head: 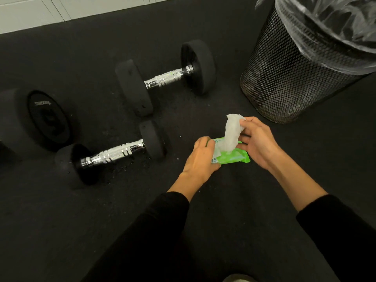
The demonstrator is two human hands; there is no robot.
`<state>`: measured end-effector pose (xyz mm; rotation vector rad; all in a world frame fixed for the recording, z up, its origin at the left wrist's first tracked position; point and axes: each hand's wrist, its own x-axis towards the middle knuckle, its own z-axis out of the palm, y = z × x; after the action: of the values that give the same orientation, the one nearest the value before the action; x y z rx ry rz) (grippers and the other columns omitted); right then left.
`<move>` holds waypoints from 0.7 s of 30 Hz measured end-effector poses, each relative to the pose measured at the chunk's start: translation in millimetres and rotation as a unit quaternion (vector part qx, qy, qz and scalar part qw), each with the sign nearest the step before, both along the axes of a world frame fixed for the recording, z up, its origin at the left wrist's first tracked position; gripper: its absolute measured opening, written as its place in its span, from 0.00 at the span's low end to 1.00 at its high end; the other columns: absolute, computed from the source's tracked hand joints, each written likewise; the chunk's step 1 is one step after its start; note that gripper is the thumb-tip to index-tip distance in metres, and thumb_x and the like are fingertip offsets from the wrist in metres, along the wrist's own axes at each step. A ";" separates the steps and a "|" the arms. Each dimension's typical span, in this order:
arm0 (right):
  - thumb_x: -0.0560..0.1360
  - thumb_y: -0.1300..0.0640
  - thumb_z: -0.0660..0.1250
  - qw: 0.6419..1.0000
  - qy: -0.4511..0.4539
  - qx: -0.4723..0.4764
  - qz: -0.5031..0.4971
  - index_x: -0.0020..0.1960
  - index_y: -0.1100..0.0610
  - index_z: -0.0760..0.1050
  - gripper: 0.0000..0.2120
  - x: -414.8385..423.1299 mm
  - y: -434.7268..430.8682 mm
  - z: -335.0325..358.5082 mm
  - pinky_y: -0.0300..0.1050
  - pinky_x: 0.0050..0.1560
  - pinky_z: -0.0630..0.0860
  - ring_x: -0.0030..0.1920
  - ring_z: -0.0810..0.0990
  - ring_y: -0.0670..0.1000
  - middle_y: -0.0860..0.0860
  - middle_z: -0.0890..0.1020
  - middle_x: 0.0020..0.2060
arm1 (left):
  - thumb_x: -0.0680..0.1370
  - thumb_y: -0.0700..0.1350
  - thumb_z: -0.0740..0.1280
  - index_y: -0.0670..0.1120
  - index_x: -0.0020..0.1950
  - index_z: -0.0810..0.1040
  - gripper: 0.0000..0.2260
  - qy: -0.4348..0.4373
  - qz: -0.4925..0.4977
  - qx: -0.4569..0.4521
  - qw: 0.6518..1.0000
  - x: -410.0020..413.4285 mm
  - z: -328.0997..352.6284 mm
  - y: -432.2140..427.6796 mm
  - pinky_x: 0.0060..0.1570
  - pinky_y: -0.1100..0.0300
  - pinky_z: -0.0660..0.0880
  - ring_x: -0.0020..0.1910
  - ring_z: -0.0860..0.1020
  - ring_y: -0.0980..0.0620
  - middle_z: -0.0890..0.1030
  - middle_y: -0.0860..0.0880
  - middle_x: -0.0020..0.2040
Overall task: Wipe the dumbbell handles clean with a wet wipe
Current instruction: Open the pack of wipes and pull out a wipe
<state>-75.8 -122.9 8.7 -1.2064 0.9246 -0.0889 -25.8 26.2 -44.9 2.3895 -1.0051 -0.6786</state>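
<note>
Seen from above on a black rubber gym floor [234,200]: at centre, the left hand [200,157] grips and pins down a green plastic wipe packet [234,158], while the right hand [257,141] pinches a white wet wipe [232,131], its lower end at the packet's opening. At ten o'clock lie two black dumbbells with ribbed chrome handles, the nearer dumbbell [115,153] and the farther dumbbell [167,77], neither touched. A larger black dumbbell [40,117] sits at nine o'clock. A black mesh bin with a clear liner [284,74] stands at two o'clock. The task looks barely begun: all wiping remains.
</note>
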 end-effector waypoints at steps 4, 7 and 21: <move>0.79 0.57 0.62 1.000 0.005 0.005 0.001 0.50 0.54 0.74 0.03 1.6 0.7 5.6 0.56 0.50 0.77 0.49 0.79 0.57 0.60 0.79 0.53 | 0.73 0.49 0.73 0.40 0.67 0.67 0.28 0.042 -0.031 0.044 0.998 2.5 3.1 5.8 0.72 0.49 0.61 0.76 0.55 0.45 0.55 0.44 0.77; 0.78 0.57 0.63 1.000 0.000 -0.010 0.028 0.51 0.54 0.75 0.03 10.3 3.0 23.7 0.52 0.46 0.77 0.46 0.78 0.55 0.59 0.79 0.50 | 0.74 0.49 0.71 0.43 0.62 0.72 0.20 0.080 -0.041 0.037 0.995 13.5 17.8 13.4 0.70 0.50 0.64 0.74 0.61 0.44 0.57 0.44 0.77; 0.76 0.61 0.65 0.945 -0.055 -0.171 0.275 0.49 0.55 0.76 0.03 128.4 77.0 215.4 0.45 0.42 0.80 0.41 0.84 0.51 0.53 0.82 0.41 | 0.81 0.62 0.52 0.49 0.65 0.72 0.23 0.343 0.193 -0.205 0.896 149.0 247.6 101.8 0.52 0.54 0.78 0.53 0.81 0.50 0.81 0.49 0.55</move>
<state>52.6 -45.9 224.1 -1.7278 0.4555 0.1359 123.2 128.0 202.7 1.6934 -0.3112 -0.9428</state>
